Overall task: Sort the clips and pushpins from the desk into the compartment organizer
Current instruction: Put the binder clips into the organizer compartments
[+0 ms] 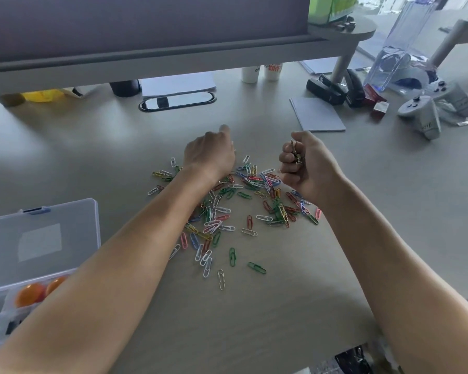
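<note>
Gripping a small bunch of brass-coloured clips [295,152] in curled fingers, right hand [305,164] raised just above the tabletop [254,319] at the 3 o'clock edge of the pile. Left hand [210,153] at the 12 o'clock edge of the pile, back up, fingers curled under and hidden; whether pinching anything, cannot tell. Spread between and beneath both forearms, a loose scatter of coloured paper clips [227,211] in green, red, white, blue, yellow and pink, thickest toward 12 o'clock, thinning to a few strays toward 6 o'clock, among them a lone green clip [256,267] and a silver clip [221,278]. Lying at 9 o'clock from the pile, well apart from it, a clear plastic organizer [0,306] with its lid [41,238] swung open toward 12 o'clock; two orange balls [38,291] in one compartment, partly hidden by the left forearm. Sitting at 1 o'clock, a grey notepad [318,114]; farther toward 2 o'clock, a black stapler [327,90] and a pale game controller [423,114]. Spanning the far side at 12 o'clock, a grey shelf [146,63].
</note>
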The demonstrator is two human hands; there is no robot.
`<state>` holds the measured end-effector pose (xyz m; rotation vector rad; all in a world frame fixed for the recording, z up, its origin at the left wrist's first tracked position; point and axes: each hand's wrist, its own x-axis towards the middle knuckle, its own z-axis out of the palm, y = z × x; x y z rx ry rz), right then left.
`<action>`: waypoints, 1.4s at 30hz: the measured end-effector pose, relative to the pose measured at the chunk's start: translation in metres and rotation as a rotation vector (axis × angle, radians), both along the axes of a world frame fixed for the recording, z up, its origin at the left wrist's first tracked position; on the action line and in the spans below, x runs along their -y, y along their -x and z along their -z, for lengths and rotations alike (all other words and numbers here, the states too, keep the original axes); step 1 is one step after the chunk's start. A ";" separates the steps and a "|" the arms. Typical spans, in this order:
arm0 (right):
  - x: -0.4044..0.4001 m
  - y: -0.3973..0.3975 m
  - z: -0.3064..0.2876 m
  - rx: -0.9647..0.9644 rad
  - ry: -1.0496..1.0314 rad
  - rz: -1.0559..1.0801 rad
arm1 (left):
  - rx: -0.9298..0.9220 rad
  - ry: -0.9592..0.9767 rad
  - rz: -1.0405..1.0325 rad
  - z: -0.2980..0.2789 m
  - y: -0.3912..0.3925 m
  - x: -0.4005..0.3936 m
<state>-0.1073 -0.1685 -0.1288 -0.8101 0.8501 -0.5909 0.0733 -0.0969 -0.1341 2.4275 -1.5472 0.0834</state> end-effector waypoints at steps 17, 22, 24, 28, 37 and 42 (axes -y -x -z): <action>-0.006 0.005 -0.003 -0.036 0.041 0.051 | 0.247 -0.301 0.034 -0.015 0.016 0.005; -0.016 0.010 -0.007 -0.043 0.047 0.053 | 0.167 -0.241 0.044 -0.015 0.013 0.001; -0.020 0.013 -0.008 -0.042 0.048 0.055 | 0.158 -0.255 0.096 -0.015 0.011 0.001; -0.023 0.021 -0.009 -0.051 0.042 0.062 | 0.182 -0.331 0.176 -0.019 0.009 0.001; -0.029 0.021 -0.015 -0.030 0.035 0.082 | 0.234 -0.314 0.217 -0.021 0.008 0.000; -0.048 0.021 -0.018 0.004 0.009 0.104 | -0.349 0.065 0.057 -0.027 0.020 -0.025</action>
